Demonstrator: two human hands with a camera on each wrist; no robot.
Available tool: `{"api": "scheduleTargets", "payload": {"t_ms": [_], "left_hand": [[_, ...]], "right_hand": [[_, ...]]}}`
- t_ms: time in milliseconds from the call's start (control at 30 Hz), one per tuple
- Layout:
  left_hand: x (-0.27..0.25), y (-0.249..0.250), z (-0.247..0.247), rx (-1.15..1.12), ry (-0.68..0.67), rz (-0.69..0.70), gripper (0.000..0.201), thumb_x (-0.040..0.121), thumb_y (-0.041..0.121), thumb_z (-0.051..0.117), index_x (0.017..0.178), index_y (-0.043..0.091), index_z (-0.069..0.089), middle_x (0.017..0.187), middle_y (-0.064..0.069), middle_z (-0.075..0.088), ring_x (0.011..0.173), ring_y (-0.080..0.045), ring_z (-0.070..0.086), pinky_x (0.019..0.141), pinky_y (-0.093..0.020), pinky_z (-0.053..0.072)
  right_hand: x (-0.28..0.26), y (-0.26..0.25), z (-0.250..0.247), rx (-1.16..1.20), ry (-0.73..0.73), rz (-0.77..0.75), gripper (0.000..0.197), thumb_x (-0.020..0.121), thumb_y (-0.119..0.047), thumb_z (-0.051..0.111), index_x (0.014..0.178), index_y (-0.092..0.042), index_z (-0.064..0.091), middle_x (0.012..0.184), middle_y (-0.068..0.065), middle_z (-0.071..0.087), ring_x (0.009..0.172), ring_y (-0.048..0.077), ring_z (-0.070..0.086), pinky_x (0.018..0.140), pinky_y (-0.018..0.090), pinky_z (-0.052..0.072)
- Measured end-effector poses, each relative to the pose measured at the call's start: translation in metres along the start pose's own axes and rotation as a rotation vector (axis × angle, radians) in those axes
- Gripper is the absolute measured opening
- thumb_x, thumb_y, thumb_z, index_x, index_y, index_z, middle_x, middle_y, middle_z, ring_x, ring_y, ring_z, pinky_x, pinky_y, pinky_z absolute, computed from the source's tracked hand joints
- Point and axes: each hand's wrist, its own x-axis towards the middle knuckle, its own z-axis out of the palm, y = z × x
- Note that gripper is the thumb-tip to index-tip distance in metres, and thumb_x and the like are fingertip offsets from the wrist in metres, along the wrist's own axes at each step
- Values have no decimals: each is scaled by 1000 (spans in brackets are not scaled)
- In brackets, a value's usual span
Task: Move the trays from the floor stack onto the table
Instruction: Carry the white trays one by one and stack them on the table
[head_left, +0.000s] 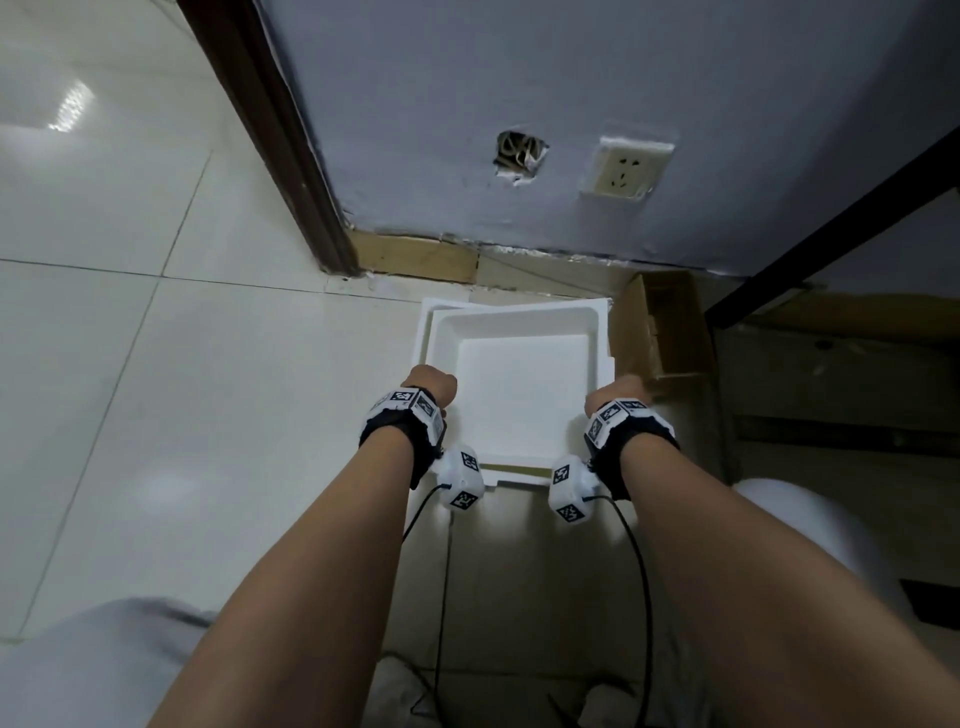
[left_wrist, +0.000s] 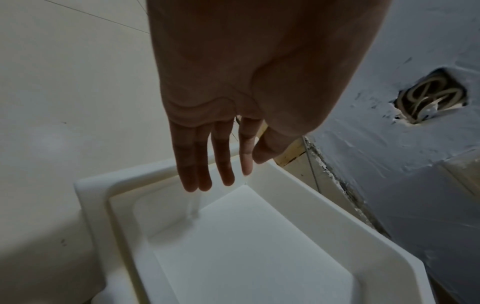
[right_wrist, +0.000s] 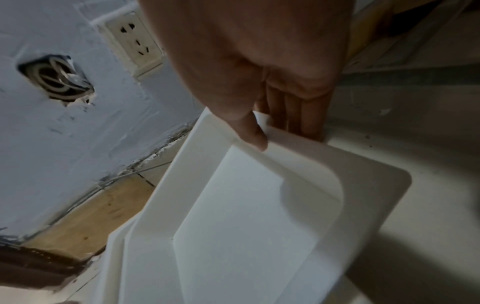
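Right hand (right_wrist: 259, 82) on top tray (right_wrist: 233, 205)

Pale glossy tiled floor (head_left: 130, 322) carries a stack of white trays (head_left: 524, 364), set close to the wall edge. A brown cardboard box (head_left: 660, 327) lies on the floor just beside the stack's right side.

— What's under the hands?
— A white, square, shallow top tray (head_left: 519, 332), empty, between the left hand (head_left: 434, 382) and right hand (head_left: 615, 395).
— And below it?
— Another white tray (head_left: 431, 306), nested, sitting slightly askew on the floor.
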Motion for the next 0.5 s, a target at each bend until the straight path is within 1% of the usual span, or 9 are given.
{"api": "scheduleTargets", "payload": {"t_ms": [33, 67, 100, 200, 267, 300, 400, 467, 500], "left_hand": [[7, -2, -1, -12, -3, -8, 36, 93, 19, 49, 119, -4, 58, 116, -20, 70, 107, -37, 68, 99, -50, 53], [6, -3, -3, -7, -7, -7, 37, 92, 19, 49, 120, -4, 58, 116, -19, 70, 106, -37, 68, 99, -51, 53], [4, -3, -6, -20, -13, -14, 39, 90, 19, 50, 121, -3, 57, 116, -19, 70, 104, -37, 68, 98, -51, 53], [-22, 5, -26, -70, 5, 9, 53, 77, 23, 50, 124, -2, 53, 117, -19, 67, 108, -40, 66, 97, -54, 52], [-59, 13, -42, -94, 10, 5, 60, 68, 25, 48, 122, -2, 54, 117, -20, 67, 108, -40, 66, 97, -55, 52], [-88, 21, -51, -110, 1, 6, 58, 70, 24, 49, 121, -3, 54, 117, -20, 67, 107, -41, 66, 96, -55, 52], [-166, 38, -79, -136, 31, 22, 37, 82, 20, 50, 111, -3, 53, 118, -23, 66, 107, -41, 66, 97, -54, 52], [-221, 51, -100, -164, 50, 5, 28, 86, 23, 51, 100, 0, 53, 118, -24, 66, 108, -40, 67, 98, -54, 52], [-232, 53, -102, -175, 55, 2, 25, 88, 26, 51, 95, 1, 53, 115, -24, 67, 104, -39, 68, 97, -53, 53]], "right_hand": [[-3, 0, -3, 108, -7, 66, 33, 91, -12, 55, 123, -10, 60, 117, 10, 62, 113, 27, 60, 76, 23, 47], [-8, 1, -6, 50, 54, 29, 36, 89, -11, 57, 124, -5, 58, 122, 15, 61, 114, 31, 59, 76, 27, 47], [-16, -2, -12, 73, 85, 56, 34, 87, -10, 59, 120, 0, 58, 121, 18, 61, 112, 34, 60, 78, 30, 49], [-47, -14, -44, 238, 145, 104, 22, 82, -6, 64, 102, 4, 63, 109, 22, 67, 100, 38, 66, 75, 33, 52], [-75, -24, -68, 300, 146, 113, 23, 81, -7, 65, 101, 3, 64, 108, 21, 68, 99, 38, 67, 77, 35, 54], [-87, -28, -81, 333, 140, 120, 24, 80, -9, 66, 102, 2, 64, 108, 20, 68, 99, 37, 67, 77, 35, 55], [-128, -40, -114, 419, 80, 165, 27, 79, -13, 67, 104, -3, 64, 108, 15, 69, 97, 32, 67, 72, 28, 50], [-161, -54, -141, 468, -16, 164, 34, 81, -19, 66, 113, -7, 62, 114, 13, 67, 101, 29, 66, 77, 27, 50], [-170, -57, -146, 487, -48, 156, 33, 82, -20, 64, 112, -10, 61, 111, 11, 68, 99, 28, 66, 78, 27, 50]]}}
